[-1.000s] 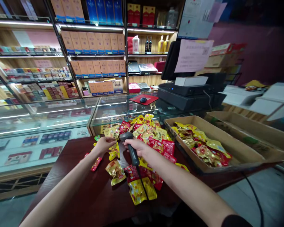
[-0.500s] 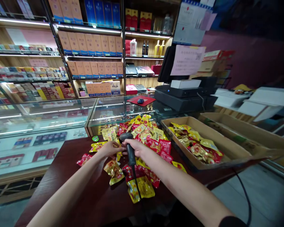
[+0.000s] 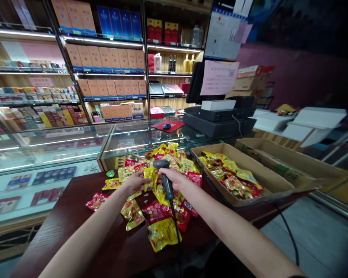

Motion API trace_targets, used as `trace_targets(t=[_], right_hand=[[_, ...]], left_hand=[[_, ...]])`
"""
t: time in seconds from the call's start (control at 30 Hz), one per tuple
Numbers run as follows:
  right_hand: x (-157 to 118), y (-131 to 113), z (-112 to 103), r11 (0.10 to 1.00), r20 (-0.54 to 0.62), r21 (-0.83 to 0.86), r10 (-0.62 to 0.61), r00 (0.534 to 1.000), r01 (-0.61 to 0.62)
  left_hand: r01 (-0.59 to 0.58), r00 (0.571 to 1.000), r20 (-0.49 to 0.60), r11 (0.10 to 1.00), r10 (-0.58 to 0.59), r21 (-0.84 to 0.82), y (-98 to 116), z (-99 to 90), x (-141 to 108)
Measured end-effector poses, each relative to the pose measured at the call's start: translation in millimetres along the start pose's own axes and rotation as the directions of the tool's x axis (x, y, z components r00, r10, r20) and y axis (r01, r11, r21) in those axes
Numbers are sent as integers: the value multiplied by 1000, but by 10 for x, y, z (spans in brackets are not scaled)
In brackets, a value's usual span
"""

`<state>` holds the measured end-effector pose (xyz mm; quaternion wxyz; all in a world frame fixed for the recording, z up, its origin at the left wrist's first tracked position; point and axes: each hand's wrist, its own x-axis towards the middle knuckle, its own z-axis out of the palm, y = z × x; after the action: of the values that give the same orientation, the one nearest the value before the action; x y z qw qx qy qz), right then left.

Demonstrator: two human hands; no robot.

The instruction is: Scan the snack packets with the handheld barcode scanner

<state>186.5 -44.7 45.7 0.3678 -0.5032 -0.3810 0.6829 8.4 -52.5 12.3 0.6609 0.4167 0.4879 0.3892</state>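
Observation:
My right hand (image 3: 174,180) is wrapped round the handle of a black barcode scanner (image 3: 167,184), its head pointing away from me and its cable running down toward me. In my left hand (image 3: 134,183) a small yellow snack packet (image 3: 150,178) is pinched, held upright just left of the scanner. Beneath and behind both hands spreads a heap of red, yellow and gold snack packets (image 3: 187,166). Nearer to me lie a yellow packet (image 3: 163,233), a gold packet (image 3: 132,214) and, at the left, a red packet (image 3: 96,201).
A cardboard box (image 3: 266,206) with several packets stands right of the heap, another box (image 3: 301,170) behind it. Past the brown table (image 3: 60,220) is a glass display counter (image 3: 127,143) with a mouse (image 3: 166,126) and a till (image 3: 217,121). Stocked shelves line the back.
The yellow packet in my left hand has come up into clear view. The scanner has shifted slightly right and away from my left hand. The whole view has swung a little to the right.

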Motion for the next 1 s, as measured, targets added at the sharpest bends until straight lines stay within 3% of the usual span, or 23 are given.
trace_targets(t=[0.1, 0.33, 0.53, 0.67, 0.8, 1.0], right_hand=[[-18, -1, -44, 999, 2, 40, -11, 1000, 10], [-135, -100, -126, 998, 0, 55, -28, 1000, 27], [-217, -82, -139, 996, -56, -21, -84, 995, 83], [-360, -5, -98, 988, -77, -73, -145, 986, 139], [-592, 86, 8, 988, -1, -62, -142, 990, 142], [-836, 298, 154, 996, 121, -20, -82, 989, 85]], left_hand=[[24, 1000, 18, 997, -23, -68, -7, 56, 28], [98, 995, -1, 995, -98, 21, -4, 64, 80], [102, 995, 7, 994, -102, 29, 81, 71, 146], [73, 996, -60, 996, -69, 53, 175, 73, 243], [56, 988, -147, 995, -44, 80, 306, 120, 337], [53, 987, -155, 996, -42, 69, 492, 207, 327]])
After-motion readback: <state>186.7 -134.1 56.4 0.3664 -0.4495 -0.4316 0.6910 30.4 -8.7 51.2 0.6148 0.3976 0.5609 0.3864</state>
